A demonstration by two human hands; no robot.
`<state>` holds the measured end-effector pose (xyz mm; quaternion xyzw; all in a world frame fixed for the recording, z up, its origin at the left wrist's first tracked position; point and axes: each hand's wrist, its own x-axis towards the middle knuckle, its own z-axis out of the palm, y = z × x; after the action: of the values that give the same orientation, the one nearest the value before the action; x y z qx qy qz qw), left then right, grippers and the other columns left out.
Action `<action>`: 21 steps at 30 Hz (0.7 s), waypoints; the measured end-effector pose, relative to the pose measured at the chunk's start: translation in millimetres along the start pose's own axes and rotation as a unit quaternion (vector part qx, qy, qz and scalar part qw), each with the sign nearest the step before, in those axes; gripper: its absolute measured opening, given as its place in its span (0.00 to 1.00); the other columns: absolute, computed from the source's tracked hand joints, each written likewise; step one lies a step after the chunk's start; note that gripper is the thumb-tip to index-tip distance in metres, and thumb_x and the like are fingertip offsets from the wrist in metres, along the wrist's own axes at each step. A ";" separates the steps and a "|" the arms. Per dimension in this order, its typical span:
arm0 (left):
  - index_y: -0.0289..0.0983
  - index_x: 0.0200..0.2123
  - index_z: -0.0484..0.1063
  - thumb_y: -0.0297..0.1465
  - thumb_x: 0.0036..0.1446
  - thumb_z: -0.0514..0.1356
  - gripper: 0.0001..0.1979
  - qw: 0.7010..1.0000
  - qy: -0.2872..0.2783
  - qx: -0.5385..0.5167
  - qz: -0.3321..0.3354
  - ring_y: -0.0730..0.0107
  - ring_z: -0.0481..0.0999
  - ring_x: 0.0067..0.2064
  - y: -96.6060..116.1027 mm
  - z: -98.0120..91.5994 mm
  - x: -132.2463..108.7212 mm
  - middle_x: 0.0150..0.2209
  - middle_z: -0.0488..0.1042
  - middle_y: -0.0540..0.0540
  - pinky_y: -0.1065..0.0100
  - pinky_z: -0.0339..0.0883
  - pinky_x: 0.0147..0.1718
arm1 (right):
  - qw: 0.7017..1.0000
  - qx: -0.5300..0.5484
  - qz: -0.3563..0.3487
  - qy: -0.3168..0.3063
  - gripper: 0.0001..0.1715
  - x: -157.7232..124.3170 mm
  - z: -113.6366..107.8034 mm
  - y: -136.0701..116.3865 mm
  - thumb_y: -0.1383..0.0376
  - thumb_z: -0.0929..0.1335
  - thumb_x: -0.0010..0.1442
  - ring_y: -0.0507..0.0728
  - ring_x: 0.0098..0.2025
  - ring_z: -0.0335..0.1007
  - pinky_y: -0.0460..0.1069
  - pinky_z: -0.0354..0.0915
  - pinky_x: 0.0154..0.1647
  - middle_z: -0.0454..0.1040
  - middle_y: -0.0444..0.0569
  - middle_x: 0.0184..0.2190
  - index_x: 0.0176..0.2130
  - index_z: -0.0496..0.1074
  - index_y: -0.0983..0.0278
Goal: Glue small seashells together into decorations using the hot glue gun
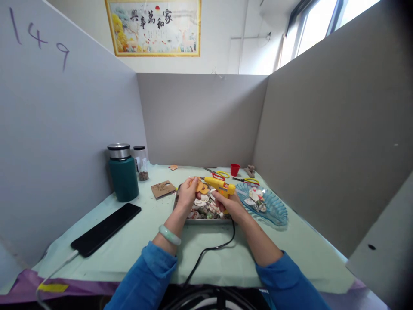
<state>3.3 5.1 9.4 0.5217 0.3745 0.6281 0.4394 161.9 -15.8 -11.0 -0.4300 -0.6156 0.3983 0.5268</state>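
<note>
My right hand is wrapped round the handle of a yellow glue gun, whose nozzle points left toward my other hand. A small orange piece with rounded parts is pinched in my left hand, close to the nozzle. Whether nozzle and piece touch is too small to tell. Both hands are above a metal tray filled with small white, pink and green pieces. The gun's black cord runs down over the table's front edge.
A blue glass dish with pieces lies right of the tray. Behind are scissors and a red cup. Leftward are a brown card, a green bottle, a clear jar and a plugged-in phone. Grey partitions enclose the table.
</note>
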 end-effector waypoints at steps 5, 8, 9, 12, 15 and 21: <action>0.35 0.34 0.66 0.43 0.54 0.57 0.16 1.000 -0.005 -0.005 0.002 0.79 0.63 0.15 -1.1 -0.5 -0.1 0.22 0.71 0.52 0.75 0.55 0.14 | 1.000 0.007 -0.001 0.003 0.23 -0.6 0.4 -0.9 0.47 0.70 0.51 0.48 0.13 0.55 0.44 0.52 0.13 0.65 0.42 0.14 0.23 0.68 0.64; 0.35 0.34 0.66 0.44 0.54 0.57 0.16 1.000 0.002 -0.013 0.001 0.79 0.63 0.15 -0.7 -0.9 -0.2 0.22 0.71 0.51 0.75 0.55 0.15 | 1.000 0.004 0.001 0.000 0.24 -0.3 0.5 -0.2 0.47 0.70 0.51 0.48 0.13 0.55 0.44 0.51 0.13 0.65 0.42 0.13 0.21 0.67 0.63; 0.35 0.34 0.66 0.44 0.54 0.57 0.16 1.000 0.005 -0.014 0.000 0.79 0.63 0.15 -0.5 -1.0 -0.2 0.22 0.72 0.51 0.75 0.55 0.15 | 1.000 0.002 0.001 -0.001 0.24 -0.3 0.5 0.0 0.47 0.70 0.51 0.48 0.13 0.55 0.44 0.51 0.13 0.65 0.42 0.13 0.21 0.67 0.63; 0.35 0.34 0.66 0.43 0.55 0.57 0.16 1.000 0.006 -0.014 -0.005 0.79 0.63 0.14 0.1 -1.2 -0.1 0.22 0.72 0.51 0.75 0.55 0.15 | 1.000 0.000 0.001 -0.004 0.24 -0.4 0.4 0.0 0.47 0.70 0.51 0.48 0.13 0.55 0.44 0.51 0.14 0.65 0.42 0.13 0.21 0.67 0.64; 0.35 0.34 0.66 0.43 0.55 0.57 0.15 1.000 -0.004 -0.012 -0.008 0.79 0.63 0.14 0.5 -1.0 -0.1 0.22 0.72 0.51 0.75 0.55 0.14 | 1.000 -0.007 0.003 -0.001 0.24 -0.6 0.0 -0.3 0.47 0.69 0.51 0.48 0.13 0.55 0.44 0.51 0.14 0.65 0.42 0.13 0.20 0.67 0.64; 0.34 0.35 0.66 0.42 0.55 0.57 0.16 1.000 -0.005 -0.029 -0.011 0.80 0.63 0.14 0.7 -0.7 0.2 0.22 0.72 0.51 0.75 0.56 0.14 | 1.000 0.000 0.002 -0.006 0.24 -0.1 0.4 0.5 0.47 0.69 0.51 0.47 0.13 0.55 0.44 0.50 0.14 0.65 0.41 0.13 0.21 0.67 0.64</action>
<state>2.5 5.1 9.9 0.5075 0.3598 0.6311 0.4633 161.5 -15.8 -11.6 -0.4287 -0.6177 0.4025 0.5221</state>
